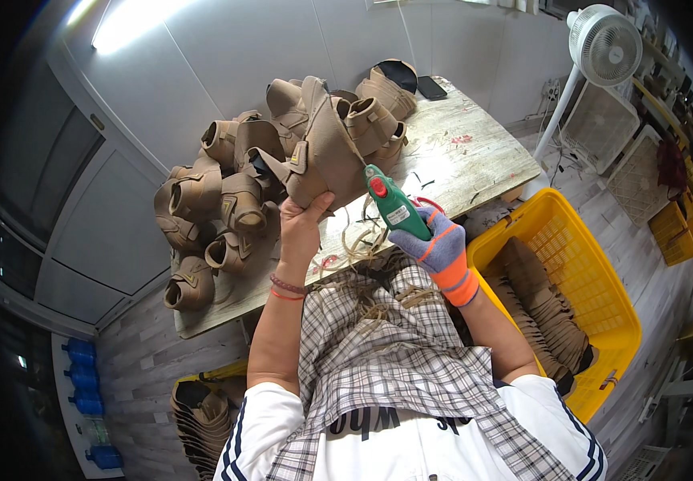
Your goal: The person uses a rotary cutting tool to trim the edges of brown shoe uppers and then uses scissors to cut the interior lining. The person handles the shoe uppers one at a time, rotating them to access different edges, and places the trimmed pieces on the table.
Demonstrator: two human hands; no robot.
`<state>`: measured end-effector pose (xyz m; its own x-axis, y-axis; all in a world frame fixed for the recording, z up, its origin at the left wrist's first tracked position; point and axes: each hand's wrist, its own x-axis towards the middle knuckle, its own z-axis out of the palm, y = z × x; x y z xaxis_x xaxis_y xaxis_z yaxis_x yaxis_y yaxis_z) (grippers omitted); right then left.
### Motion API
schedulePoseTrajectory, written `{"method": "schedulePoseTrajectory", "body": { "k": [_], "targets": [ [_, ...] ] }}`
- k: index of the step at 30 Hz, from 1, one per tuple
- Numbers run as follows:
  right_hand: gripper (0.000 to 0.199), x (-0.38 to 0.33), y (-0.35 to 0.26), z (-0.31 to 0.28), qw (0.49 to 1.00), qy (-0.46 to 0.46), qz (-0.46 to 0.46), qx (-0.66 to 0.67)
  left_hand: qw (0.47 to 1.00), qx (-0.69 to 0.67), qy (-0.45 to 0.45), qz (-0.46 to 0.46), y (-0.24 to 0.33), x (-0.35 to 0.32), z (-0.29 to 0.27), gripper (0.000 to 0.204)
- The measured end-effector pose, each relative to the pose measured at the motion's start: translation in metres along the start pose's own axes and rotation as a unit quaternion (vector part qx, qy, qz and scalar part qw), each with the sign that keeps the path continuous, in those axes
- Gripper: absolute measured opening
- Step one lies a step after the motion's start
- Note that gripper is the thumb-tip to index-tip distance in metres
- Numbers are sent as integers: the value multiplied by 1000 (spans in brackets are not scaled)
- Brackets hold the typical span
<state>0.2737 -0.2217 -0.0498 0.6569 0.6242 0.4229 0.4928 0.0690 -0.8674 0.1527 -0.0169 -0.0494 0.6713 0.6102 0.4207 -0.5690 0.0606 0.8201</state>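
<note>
A brown shoe upper (334,164) is raised above the table, its lower edge gripped by my bare left hand (302,228) with the thumb on the outer face. My right hand (436,244), in a grey and orange glove, is wrapped round a green hand-held power tool (394,207) with a red button. The tool's narrow tip is at the right edge of the upper; whether it touches I cannot tell. Behind and left of the held piece, a heap of similar brown uppers (238,200) covers the table's left part.
Thread scraps lie on the pale wooden table (490,152) and my checked apron (394,353). A phone (432,88) rests at the far edge. On the right stands a yellow basket (603,289) holding stacked uppers (535,297); more uppers (202,413) are low left. A white fan (611,48) stands back right.
</note>
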Motion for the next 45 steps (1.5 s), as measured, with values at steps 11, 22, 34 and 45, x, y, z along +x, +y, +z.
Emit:
{"method": "schedulePoseTrajectory", "body": {
  "k": [11, 22, 34, 45],
  "targets": [
    [41, 8, -6, -3, 977, -13, 114, 177, 944, 315, -24, 101, -29, -15, -3, 13],
    [34, 23, -23, -25, 959, -24, 161, 231, 853, 450, -93, 248, -37, -25, -11, 19],
    [40, 3, -5, -10, 974, -16, 135, 182, 881, 415, -47, 221, -45, -17, -7, 18],
    [33, 20, -12, -27, 946, -27, 199, 255, 836, 488, -127, 215, -51, -27, -17, 18]
  ]
}}
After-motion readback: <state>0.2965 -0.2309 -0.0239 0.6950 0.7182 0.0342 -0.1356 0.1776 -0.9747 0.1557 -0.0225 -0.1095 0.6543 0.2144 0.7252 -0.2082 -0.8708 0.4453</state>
